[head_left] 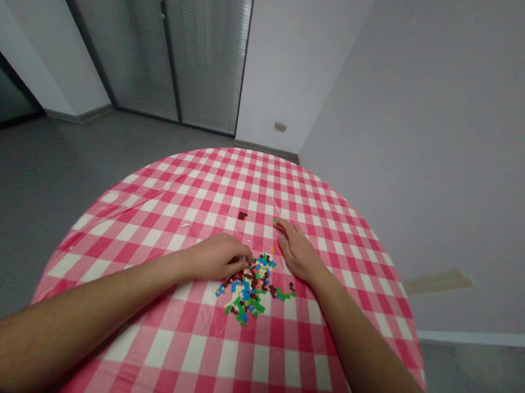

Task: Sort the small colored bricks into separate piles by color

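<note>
The small pieces (246, 293) look light and stiff, best pinched edgewise; left hand (214, 257) curls, right hand (302, 255) extends, but I cannot tell whether either grips one.

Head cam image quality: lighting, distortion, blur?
Head view: dim, flat light, soft shadow below the bare left forearm; dark-framed glass partition leans, likely wide-angle distortion; small multicoloured pieces look soft, outlines merging; no strong glare on the red-and-white checked tablecloth.

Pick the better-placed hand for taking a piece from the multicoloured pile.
Left, probably. The bare left hand has its fingertips at the pile of small multicoloured, plastic-looking pieces; the bare right hand rests off to the pile's right, fingertips by a small green piece.
</note>
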Motion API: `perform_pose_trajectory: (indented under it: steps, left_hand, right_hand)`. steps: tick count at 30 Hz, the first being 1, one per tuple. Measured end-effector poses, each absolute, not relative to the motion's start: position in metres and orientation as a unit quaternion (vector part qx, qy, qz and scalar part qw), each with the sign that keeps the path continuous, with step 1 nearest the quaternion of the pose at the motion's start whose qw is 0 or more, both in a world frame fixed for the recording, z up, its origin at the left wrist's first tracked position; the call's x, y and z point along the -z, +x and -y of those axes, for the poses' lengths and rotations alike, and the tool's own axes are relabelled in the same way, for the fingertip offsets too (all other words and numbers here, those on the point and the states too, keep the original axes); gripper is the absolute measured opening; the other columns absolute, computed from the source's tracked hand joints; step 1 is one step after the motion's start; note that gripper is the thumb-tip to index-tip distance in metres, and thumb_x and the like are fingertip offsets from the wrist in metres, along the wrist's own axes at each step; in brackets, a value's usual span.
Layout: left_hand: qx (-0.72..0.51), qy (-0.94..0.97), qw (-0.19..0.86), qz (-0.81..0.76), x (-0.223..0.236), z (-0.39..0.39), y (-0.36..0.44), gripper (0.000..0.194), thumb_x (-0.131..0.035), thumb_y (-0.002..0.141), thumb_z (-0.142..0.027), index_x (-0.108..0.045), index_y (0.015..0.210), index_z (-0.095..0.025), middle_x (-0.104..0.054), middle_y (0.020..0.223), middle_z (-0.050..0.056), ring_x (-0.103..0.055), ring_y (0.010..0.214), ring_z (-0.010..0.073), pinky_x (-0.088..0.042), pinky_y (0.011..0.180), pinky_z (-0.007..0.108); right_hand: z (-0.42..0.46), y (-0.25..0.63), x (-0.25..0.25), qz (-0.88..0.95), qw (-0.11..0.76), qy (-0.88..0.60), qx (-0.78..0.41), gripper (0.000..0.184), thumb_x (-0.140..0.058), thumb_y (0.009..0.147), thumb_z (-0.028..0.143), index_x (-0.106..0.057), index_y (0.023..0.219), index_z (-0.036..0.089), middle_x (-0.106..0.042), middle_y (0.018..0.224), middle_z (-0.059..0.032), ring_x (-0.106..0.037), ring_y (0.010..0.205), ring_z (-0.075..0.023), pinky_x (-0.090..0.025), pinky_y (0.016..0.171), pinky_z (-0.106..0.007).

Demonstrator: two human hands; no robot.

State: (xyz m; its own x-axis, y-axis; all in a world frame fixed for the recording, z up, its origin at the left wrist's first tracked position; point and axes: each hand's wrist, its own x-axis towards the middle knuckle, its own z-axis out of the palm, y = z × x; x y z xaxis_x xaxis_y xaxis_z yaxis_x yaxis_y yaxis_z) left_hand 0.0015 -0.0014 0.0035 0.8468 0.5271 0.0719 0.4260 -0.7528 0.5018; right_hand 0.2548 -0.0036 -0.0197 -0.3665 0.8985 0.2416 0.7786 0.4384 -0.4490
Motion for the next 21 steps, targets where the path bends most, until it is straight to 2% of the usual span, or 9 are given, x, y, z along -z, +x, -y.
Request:
perform_pose_trajectory:
  steps: [12, 18, 21]
  left_hand:
    - [-0.106, 0.926, 0.257, -0.256, -0.006, 0.002, 0.002, 0.020, -0.051, 0.093, -0.022, -0.071, 0.097, -0.020, -0.074, 0.088, 0.003, -0.066, 0.078, 0.0167, -0.045, 0.073, 0.026]
    - [-0.106, 0.922, 0.270, -0.256, -0.008, 0.001, 0.002, 0.022, -0.051, 0.096, -0.027, -0.071, 0.098, -0.020, -0.074, 0.089, 0.004, -0.065, 0.080, 0.0173, -0.045, 0.074, 0.027]
    - [-0.105, 0.920, 0.284, -0.247, -0.011, 0.001, 0.001, 0.029, -0.047, 0.099, -0.035, -0.071, 0.096, -0.019, -0.074, 0.089, 0.004, -0.065, 0.078, 0.0174, -0.045, 0.073, 0.027]
  right_hand:
    - [0.005, 0.254, 0.021, 0.817, 0.237, -0.511, -0.126, 0.042, -0.035, 0.101, 0.030, -0.043, 0.141, 0.021, -0.056, 0.140, -0.0136, -0.050, 0.132, -0.0259, -0.027, 0.118, -0.055]
    - [0.008, 0.257, 0.017, 0.802, 0.274, -0.521, -0.097, 0.044, -0.035, 0.098, 0.028, -0.047, 0.140, 0.018, -0.058, 0.135, -0.0159, -0.053, 0.126, -0.0301, -0.037, 0.109, -0.056]
    - [0.014, 0.258, 0.011, 0.797, 0.285, -0.527, -0.077, 0.040, -0.042, 0.095, 0.028, -0.057, 0.130, 0.018, -0.065, 0.124, -0.0152, -0.059, 0.115, -0.0305, -0.044, 0.100, -0.052]
